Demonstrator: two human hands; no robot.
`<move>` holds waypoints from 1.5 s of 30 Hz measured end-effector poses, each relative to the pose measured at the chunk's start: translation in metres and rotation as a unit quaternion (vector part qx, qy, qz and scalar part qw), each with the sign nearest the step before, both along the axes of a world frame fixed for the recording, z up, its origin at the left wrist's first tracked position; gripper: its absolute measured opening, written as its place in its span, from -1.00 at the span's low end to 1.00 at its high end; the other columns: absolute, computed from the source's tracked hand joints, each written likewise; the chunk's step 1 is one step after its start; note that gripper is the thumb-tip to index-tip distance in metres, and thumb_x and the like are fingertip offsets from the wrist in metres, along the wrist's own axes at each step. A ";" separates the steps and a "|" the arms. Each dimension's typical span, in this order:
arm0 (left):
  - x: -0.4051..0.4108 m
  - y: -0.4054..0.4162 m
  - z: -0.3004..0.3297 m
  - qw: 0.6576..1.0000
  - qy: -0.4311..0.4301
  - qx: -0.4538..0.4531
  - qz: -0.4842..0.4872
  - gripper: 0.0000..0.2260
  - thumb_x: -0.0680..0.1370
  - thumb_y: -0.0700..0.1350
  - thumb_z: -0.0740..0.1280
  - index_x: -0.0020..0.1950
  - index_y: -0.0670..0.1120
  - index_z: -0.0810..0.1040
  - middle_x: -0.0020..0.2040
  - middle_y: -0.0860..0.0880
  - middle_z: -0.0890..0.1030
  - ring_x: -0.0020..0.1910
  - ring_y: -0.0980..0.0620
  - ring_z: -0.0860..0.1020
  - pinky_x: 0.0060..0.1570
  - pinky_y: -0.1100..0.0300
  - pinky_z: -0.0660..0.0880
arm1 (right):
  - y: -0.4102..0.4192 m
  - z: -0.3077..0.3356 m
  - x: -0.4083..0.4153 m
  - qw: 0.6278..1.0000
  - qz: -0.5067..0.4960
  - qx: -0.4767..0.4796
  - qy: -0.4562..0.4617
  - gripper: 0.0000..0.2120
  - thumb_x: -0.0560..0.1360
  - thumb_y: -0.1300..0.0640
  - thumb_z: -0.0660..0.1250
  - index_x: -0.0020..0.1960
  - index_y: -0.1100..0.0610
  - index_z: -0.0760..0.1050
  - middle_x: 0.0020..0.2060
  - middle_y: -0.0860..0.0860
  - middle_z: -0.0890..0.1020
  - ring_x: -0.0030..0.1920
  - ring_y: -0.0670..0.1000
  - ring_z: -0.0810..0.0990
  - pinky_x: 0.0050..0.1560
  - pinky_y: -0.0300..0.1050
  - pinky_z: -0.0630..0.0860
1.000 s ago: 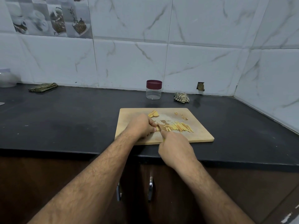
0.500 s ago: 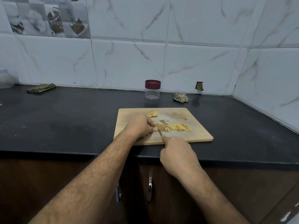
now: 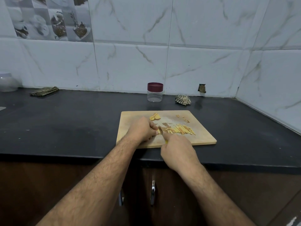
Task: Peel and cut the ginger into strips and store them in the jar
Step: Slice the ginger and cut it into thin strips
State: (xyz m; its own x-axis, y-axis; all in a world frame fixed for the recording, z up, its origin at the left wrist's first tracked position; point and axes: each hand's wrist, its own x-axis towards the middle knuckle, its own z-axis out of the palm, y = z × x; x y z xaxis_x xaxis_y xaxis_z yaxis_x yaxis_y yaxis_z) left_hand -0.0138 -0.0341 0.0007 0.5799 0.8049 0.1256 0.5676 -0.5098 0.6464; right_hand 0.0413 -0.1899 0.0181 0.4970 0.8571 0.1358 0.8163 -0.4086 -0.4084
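Note:
A wooden cutting board (image 3: 202, 137) lies on the black counter. My left hand (image 3: 143, 130) curls over a ginger piece at the board's middle, pinching it; the piece is mostly hidden under the fingers. My right hand (image 3: 177, 152) grips a knife with a yellow handle, forefinger along its back; the blade (image 3: 161, 130) stands right beside my left fingertips. A pile of cut ginger strips (image 3: 180, 130) lies right of the blade. A peeled ginger chunk (image 3: 154, 117) sits at the board's far edge. The clear jar (image 3: 155, 92) with its maroon lid on stands behind the board.
Small peel scraps (image 3: 182, 118) lie at the board's far right. A crumpled cloth (image 3: 183, 99) sits right of the jar, a folded cloth (image 3: 44, 91) at the far left near a white container (image 3: 7, 82). Cabinet handles (image 3: 153, 191) are below the counter edge.
My right hand drew back toward me and then moved forward again, working the knife by my left fingertips. My left hand stayed on the ginger.

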 end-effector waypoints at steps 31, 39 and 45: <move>0.000 0.002 -0.003 1.000 -0.009 0.004 0.004 -0.92 0.49 -0.08 0.48 -0.02 0.02 0.68 -0.35 0.07 0.61 -0.43 0.12 0.52 -0.32 0.24 0.45 | -0.010 -0.001 -0.004 1.000 -0.003 0.006 -0.013 -0.51 0.57 0.17 0.12 0.49 -0.02 0.32 0.17 0.04 0.57 0.11 0.07 0.53 0.02 -0.01 0.59; 0.000 0.002 -0.004 1.000 -0.007 0.005 0.001 -0.94 0.51 -0.09 0.47 -0.04 0.04 0.68 -0.39 0.11 0.58 -0.42 0.10 0.51 -0.32 0.24 0.46 | -0.005 -0.003 -0.004 1.000 0.004 0.005 -0.013 -0.56 0.58 0.16 0.13 0.45 -0.01 0.36 0.17 0.03 0.56 0.13 0.07 0.52 0.04 -0.02 0.57; 0.000 0.002 -0.004 1.000 -0.008 0.008 0.003 -0.94 0.50 -0.08 0.47 -0.04 0.03 0.69 -0.40 0.14 0.55 -0.42 0.11 0.51 -0.31 0.25 0.45 | 0.001 -0.004 -0.002 1.000 0.004 -0.001 -0.024 -0.57 0.58 0.17 0.14 0.43 -0.02 0.39 0.19 0.02 0.57 0.15 0.06 0.53 0.04 -0.04 0.56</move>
